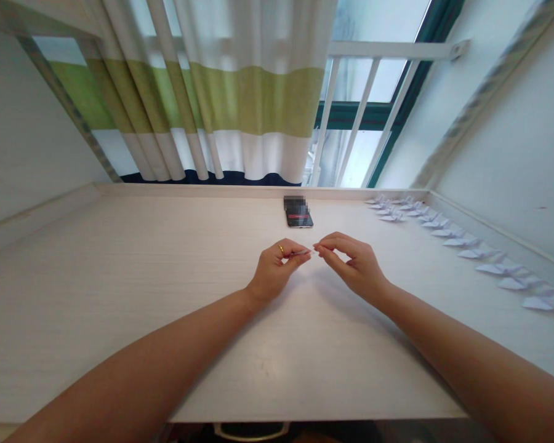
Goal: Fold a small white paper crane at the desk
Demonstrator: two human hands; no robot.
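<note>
Between my two hands, above the middle of the table, is a small piece of folded white paper (313, 252). My left hand (279, 261), with a gold ring on one finger, is closed in a pinch on the paper, its fingers covering most of it. The thumb and fingertips of my right hand (351, 261) are pinched together at the paper's right end. How the paper is folded cannot be made out, as little of it shows.
Several white folded paper cranes (480, 253) stand in rows along the table's right side. A black phone (298, 215) lies beyond my hands. The pale table (143, 264) has a raised back edge, with a curtain (258, 98) and window railing behind.
</note>
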